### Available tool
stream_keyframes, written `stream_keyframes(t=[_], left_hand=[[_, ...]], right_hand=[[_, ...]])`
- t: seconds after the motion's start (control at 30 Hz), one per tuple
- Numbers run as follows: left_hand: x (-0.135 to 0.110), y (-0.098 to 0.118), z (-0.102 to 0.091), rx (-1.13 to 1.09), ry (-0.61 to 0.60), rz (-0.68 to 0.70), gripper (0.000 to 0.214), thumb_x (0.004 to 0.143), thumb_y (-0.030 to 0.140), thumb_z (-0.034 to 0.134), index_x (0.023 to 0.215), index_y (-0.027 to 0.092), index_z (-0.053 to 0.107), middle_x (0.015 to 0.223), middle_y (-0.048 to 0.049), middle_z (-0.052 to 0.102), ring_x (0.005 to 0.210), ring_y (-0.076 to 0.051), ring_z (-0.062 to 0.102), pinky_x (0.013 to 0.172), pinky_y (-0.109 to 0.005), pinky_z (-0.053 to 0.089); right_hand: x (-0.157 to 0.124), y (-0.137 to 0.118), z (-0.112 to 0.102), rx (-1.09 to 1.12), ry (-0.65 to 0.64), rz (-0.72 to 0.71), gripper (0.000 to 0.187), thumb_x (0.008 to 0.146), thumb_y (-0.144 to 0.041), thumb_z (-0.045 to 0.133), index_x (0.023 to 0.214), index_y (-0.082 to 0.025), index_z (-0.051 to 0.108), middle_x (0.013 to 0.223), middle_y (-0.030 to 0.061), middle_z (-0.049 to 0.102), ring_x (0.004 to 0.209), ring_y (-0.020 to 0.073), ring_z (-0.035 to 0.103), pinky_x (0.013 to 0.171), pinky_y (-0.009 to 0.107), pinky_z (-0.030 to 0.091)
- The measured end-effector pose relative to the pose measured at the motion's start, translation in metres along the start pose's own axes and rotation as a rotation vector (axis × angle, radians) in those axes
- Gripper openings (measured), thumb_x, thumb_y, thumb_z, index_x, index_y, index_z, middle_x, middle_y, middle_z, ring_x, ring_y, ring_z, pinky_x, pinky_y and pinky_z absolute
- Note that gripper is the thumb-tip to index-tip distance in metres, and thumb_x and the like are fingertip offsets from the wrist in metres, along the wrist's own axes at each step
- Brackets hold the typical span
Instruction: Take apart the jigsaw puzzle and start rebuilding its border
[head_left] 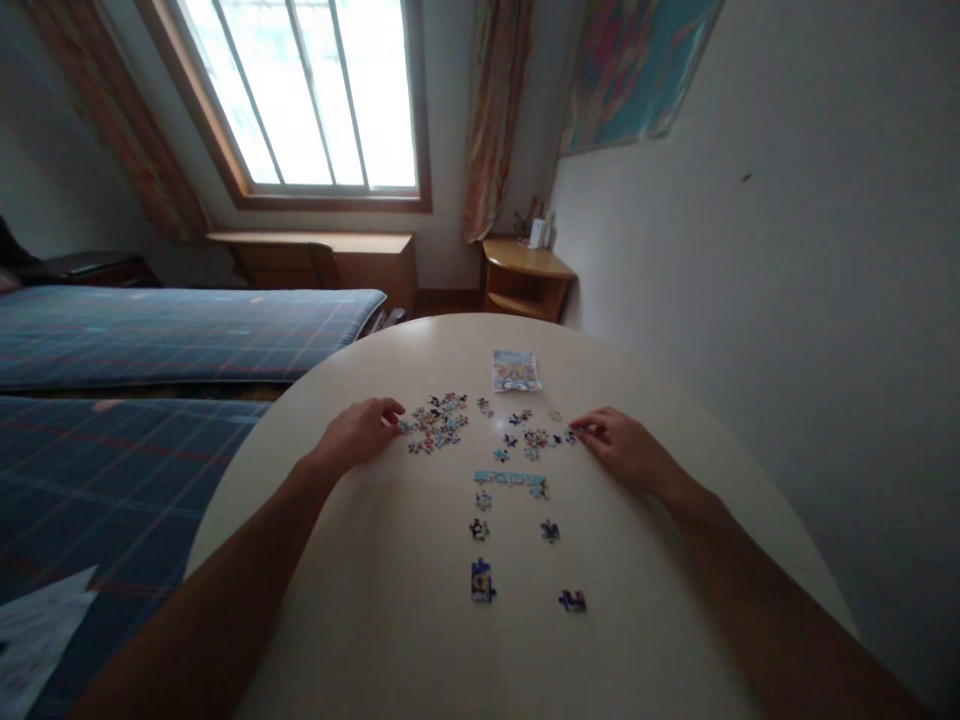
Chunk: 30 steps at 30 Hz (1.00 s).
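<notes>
Flanking scattered puzzle pieces [436, 437]: left hand [366, 430], right hand [621, 446].

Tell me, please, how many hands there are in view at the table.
2: the left hand is at the left edge of the larger puzzle-piece cluster, the right hand at the right edge of the smaller scatter. I see no others.

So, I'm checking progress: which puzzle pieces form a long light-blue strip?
The straight row nearer the camera than the scattered group by the right hand; no others form such an unbroken line.
</notes>
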<state>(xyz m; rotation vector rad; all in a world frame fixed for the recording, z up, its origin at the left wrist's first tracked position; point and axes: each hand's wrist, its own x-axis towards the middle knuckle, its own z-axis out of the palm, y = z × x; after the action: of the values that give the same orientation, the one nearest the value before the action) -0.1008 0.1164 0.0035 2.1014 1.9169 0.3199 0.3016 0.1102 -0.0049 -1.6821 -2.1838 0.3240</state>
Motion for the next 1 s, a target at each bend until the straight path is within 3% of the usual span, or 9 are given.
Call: stream_keyframes(t=[0.17,0.37,0.53,0.67,0.8,1.0], left_hand=[[0.002,-0.006,0.0,0.036,0.018,-0.006,0.033,0.083,0.022,0.056,0.112,0.025,0.069,0.105,-0.0017,0.074,0.093,-0.018,0.068,0.079,-0.025,0.05],[0.004,-0.008,0.003,0.017,0.073,-0.056,0.029,0.088,0.031,0.052,0.106,0.022,0.073,0.104,-0.0058,0.075,0.093,-0.021,0.068,0.079,-0.028,0.049],[0.007,-0.007,0.008,-0.02,0.108,-0.03,0.026,0.086,0.038,0.059,0.1,0.022,0.074,0.094,-0.0042,0.075,0.085,-0.02,0.068,0.073,-0.026,0.048],[0.01,-0.008,0.012,-0.018,0.173,-0.047,0.021,0.086,0.034,0.059,0.094,0.021,0.074,0.093,-0.005,0.074,0.081,-0.02,0.067,0.073,-0.028,0.048],[0.015,-0.006,0.019,-0.014,0.25,-0.054,0.024,0.089,0.034,0.056,0.098,0.021,0.074,0.103,-0.0064,0.072,0.086,-0.021,0.066,0.081,-0.03,0.048],[0.024,-0.002,0.034,-0.027,0.305,0.039,0.023,0.085,0.041,0.064,0.096,0.025,0.076,0.112,-0.0062,0.069,0.109,-0.028,0.058,0.101,-0.039,0.042]], right_hand=[[0.0,0.003,0.001,-0.006,0.002,-0.018,0.024,0.091,-0.027,0.055,0.102,-0.019,0.074,0.102,0.0093,0.068,0.088,0.02,0.064,0.085,0.032,0.049],[0.001,0.007,0.004,0.009,0.016,-0.031,0.025,0.09,-0.028,0.054,0.101,-0.02,0.075,0.102,0.0094,0.068,0.086,0.0197,0.065,0.084,0.032,0.049],[0.002,0.008,0.004,0.022,0.026,-0.036,0.024,0.088,-0.029,0.056,0.1,-0.02,0.076,0.1,0.0093,0.069,0.083,0.0208,0.065,0.08,0.033,0.051],[0.002,0.01,0.005,0.03,0.031,-0.047,0.025,0.089,-0.029,0.054,0.1,-0.021,0.075,0.102,0.0097,0.068,0.085,0.0214,0.065,0.081,0.034,0.051],[0.003,0.01,0.006,0.022,0.034,-0.052,0.025,0.089,-0.028,0.054,0.099,-0.021,0.075,0.102,0.0096,0.069,0.085,0.0209,0.065,0.082,0.034,0.051],[0.003,0.01,0.007,0.023,0.045,-0.055,0.024,0.089,-0.028,0.054,0.099,-0.02,0.075,0.1,0.0095,0.068,0.085,0.0207,0.065,0.081,0.034,0.051]])
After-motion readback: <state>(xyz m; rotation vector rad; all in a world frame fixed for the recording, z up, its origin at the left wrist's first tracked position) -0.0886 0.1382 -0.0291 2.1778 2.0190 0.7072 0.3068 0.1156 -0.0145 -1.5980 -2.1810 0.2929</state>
